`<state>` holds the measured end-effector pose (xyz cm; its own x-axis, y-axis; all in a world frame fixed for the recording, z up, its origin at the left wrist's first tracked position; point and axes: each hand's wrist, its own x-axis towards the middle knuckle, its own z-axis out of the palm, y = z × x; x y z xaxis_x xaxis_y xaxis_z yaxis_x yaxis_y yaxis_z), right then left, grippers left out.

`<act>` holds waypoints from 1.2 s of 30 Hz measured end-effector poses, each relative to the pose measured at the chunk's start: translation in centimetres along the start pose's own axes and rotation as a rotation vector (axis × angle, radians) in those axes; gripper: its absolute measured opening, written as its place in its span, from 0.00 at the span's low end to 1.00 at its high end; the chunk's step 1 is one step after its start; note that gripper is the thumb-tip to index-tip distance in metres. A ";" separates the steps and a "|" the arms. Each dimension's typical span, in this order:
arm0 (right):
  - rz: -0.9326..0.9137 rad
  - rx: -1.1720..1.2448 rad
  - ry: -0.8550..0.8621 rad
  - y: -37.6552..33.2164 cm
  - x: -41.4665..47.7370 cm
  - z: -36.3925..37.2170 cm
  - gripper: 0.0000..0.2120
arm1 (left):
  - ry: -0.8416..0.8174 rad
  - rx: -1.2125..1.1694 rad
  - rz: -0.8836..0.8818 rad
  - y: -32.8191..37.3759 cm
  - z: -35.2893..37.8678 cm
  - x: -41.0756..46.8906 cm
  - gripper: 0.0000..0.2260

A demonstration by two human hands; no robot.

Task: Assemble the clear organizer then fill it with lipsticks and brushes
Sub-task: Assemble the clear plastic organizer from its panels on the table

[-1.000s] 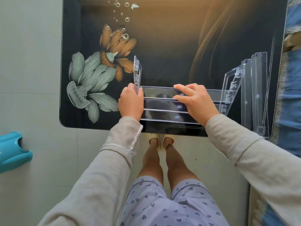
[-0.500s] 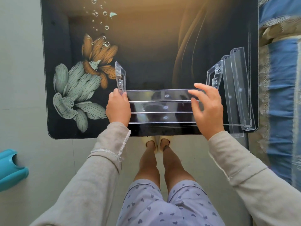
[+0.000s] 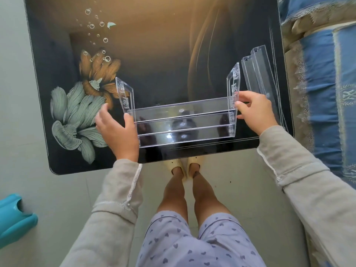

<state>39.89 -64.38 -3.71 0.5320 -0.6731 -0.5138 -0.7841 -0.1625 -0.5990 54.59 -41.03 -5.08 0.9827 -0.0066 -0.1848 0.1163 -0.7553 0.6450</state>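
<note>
The black glass table [image 3: 173, 54], printed with flowers, fills most of the view. The clear organizer [image 3: 183, 122] stands on it close to the near edge, partly built: 3 stepped troughs span between 2 upright side panels. Well to its right, near the table's right edge, lie the spare clear pieces [image 3: 258, 74], not yet fitted. No lipsticks or brushes are visible.

The left hand [image 3: 115, 132] is cupped loosely beside the left side panel [image 3: 125, 93], fingers spread and the thumb touching the panel's lower corner. The right hand [image 3: 254, 110] has its bent fingertips against the outer face of the right side panel [image 3: 234, 79], pressing rather than wrapping round it.

The risks look like these. Squeezing the 2 panels inward unevenly could pop a trough tab out of its slot or skew the frame. The glass is probably slick, so a hard push may slide the whole frame toward the near edge and off it. The upper slots sit empty, so the panel tops are unbraced and could splay or crack if forced.
</note>
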 end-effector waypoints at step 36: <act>-0.109 -0.239 0.000 -0.9 2.0 -1.1 0.13 | -0.646 0.442 0.863 8.7 11.3 -5.9 0.19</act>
<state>41.29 -66.38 -3.49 0.6177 -0.6424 -0.4537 -0.7752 -0.4002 -0.4887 48.15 -54.94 -6.78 0.4399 -0.8664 -0.2362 -0.7411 -0.4988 0.4494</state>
